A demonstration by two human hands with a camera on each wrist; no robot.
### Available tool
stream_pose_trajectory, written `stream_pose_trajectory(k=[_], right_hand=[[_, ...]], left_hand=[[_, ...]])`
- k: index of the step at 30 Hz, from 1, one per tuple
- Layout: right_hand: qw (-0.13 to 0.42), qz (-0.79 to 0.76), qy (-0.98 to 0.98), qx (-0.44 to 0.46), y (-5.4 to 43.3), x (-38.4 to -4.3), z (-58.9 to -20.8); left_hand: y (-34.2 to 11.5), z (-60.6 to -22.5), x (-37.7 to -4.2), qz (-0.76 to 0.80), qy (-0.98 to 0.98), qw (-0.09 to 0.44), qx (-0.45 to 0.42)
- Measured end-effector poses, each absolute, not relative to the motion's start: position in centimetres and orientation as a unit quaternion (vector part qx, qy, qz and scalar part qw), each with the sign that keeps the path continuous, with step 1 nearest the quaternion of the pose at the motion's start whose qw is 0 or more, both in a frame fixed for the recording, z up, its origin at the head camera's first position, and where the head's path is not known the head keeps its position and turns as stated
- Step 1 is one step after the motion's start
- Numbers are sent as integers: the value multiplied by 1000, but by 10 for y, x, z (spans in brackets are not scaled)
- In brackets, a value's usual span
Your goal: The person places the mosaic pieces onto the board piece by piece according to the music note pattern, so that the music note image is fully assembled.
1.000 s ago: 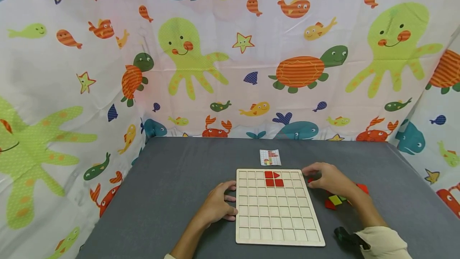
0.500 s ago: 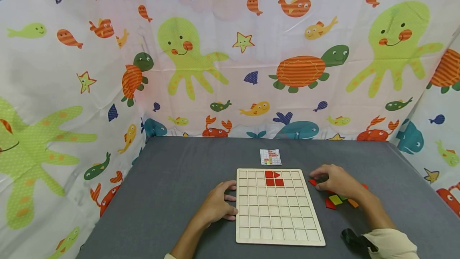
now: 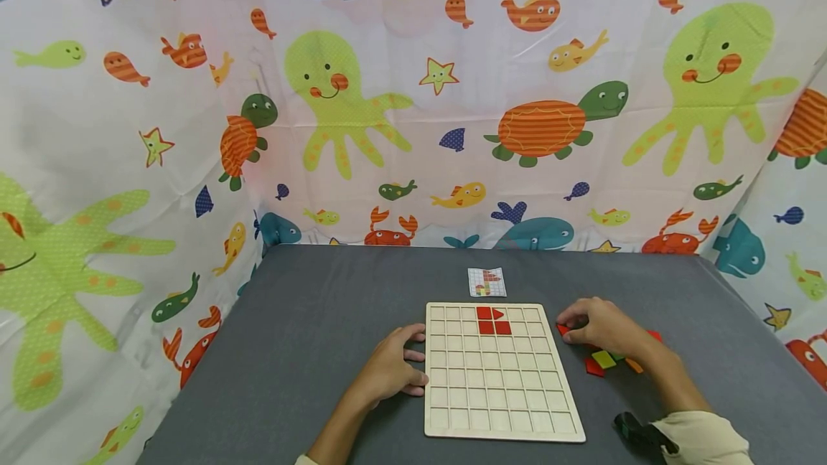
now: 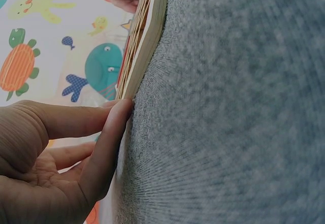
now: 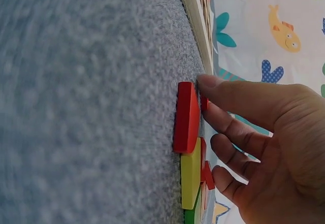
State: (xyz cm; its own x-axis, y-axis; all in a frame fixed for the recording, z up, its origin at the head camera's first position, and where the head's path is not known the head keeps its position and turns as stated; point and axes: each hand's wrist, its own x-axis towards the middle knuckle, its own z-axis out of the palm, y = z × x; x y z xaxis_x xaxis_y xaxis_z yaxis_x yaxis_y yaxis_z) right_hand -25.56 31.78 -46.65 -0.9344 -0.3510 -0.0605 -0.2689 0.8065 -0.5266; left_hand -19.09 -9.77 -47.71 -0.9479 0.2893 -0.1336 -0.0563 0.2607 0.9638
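My left hand (image 3: 390, 366) rests against the left edge of a pale wooden grid board (image 3: 494, 379). In the left wrist view, thumb and index finger (image 4: 76, 121) touch the board's side. Red squares (image 3: 503, 328) and a red triangle (image 3: 497, 314) sit in cells near the board's far edge. Right of the board, my right hand (image 3: 604, 323) pinches a small red tile (image 3: 563, 329) between thumb and fingers, close to the table. The fingers partly cover that tile, so its full shape is hidden. Its thumb (image 5: 238, 94) shows in the right wrist view.
Beneath and beside the right hand lie loose tiles: a red one (image 5: 187, 120), a yellow one (image 5: 191, 178), a green one (image 5: 192, 215) and an orange one (image 3: 634, 365). A printed pattern card (image 3: 487, 283) lies beyond the board. A sea-creature curtain (image 3: 388, 128) borders the grey table (image 3: 310, 321).
My right hand has drawn back from the board's right edge toward the loose tiles, and its fingers have closed round a red tile. The left hand and board have stayed put.
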Motion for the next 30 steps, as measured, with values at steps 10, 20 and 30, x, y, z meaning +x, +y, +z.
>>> stream_pose_trajectory(k=[10, 20, 30], right_hand=[[74, -265, 947, -167, 315, -255, -467], [62, -264, 948, -166, 314, -253, -468], [53, -278, 947, -152, 302, -252, -466]], left_hand=[[-96, -477, -190, 601, 783, 142, 74], [-96, -477, -190, 603, 781, 143, 76], [-96, -477, -190, 603, 781, 142, 75]])
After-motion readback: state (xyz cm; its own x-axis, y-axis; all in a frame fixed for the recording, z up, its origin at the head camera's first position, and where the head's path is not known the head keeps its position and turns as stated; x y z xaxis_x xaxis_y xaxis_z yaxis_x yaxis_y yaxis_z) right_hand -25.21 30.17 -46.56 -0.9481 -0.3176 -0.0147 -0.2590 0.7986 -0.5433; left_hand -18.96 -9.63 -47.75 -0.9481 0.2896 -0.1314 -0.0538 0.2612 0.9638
